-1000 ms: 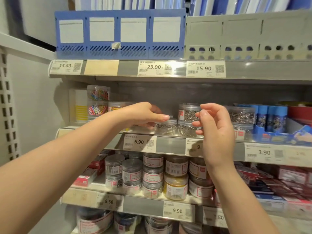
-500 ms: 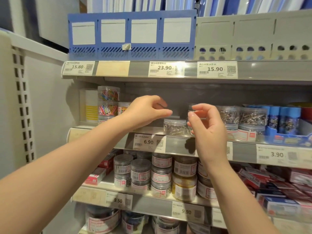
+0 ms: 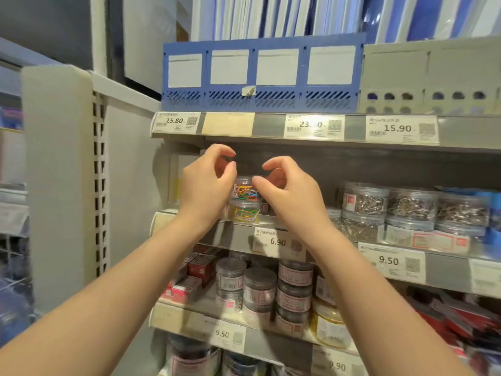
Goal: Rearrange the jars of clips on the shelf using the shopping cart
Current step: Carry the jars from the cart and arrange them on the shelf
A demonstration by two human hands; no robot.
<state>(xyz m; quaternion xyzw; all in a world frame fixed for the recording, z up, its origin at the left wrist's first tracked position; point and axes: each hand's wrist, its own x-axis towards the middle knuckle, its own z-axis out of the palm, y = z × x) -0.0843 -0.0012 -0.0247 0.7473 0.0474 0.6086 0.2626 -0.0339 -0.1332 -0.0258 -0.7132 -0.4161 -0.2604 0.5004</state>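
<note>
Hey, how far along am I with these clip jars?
Looks done: silver-clip jars stand stacked in rows. In hand: left hand and right hand flank the stacked coloured-clip jars, gripping nothing clearly. Left: probably moving those; the cart is out of view.

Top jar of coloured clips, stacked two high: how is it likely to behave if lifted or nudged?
The top jar of coloured clips sits on a lower jar, so a sideways nudge could probably slide it off. Its clear wall looks rigid and smooth, perhaps slippery. Loose clips inside will likely shift when lifted.
</note>
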